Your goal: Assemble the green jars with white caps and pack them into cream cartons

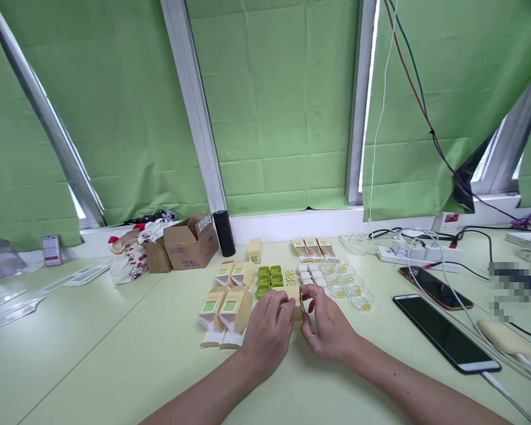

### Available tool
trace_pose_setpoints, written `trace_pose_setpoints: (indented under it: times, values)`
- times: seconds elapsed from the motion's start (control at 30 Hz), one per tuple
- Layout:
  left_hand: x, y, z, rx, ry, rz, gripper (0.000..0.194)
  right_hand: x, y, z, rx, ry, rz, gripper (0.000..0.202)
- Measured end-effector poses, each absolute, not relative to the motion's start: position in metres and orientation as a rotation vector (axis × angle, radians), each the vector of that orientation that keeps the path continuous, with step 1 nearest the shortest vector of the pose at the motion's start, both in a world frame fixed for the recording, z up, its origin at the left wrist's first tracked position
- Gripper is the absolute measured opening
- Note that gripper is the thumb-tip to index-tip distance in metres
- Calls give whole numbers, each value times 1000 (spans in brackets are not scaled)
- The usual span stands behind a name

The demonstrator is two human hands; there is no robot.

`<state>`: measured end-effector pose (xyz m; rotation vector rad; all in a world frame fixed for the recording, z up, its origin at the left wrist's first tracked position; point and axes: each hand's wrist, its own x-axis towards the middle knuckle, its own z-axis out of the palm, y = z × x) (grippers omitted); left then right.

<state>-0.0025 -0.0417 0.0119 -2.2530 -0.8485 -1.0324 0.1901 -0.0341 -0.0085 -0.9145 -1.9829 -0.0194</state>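
Observation:
A small cream box is held sideways between my hands above the table. My left hand wraps its fingers over the box's left part. My right hand pinches the flap at the right end between thumb and fingers. Just left of my left hand stand several cream boxes with green labels and open white flaps. Green small containers, tiny yellowish pieces, white-pink pieces and clear plastic cups lie in rows beyond my hands.
Flat open boxes and one closed box stand at the back. A cardboard box, a black cylinder and a bag are back left. At right lie phones, cables and a power strip.

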Motion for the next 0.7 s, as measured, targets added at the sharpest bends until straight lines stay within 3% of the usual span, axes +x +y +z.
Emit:
trace_pose_setpoints:
  times: [0.23, 0.7]
  values:
    - [-6, -40, 10, -2272, -887, -1060, 36, 192, -33, -6, -901, -1956, -2, 54]
    - [-6, -48, 14, -2456, -1106, -1240, 52, 197, -33, 5, -779, -1728, 275, 32]
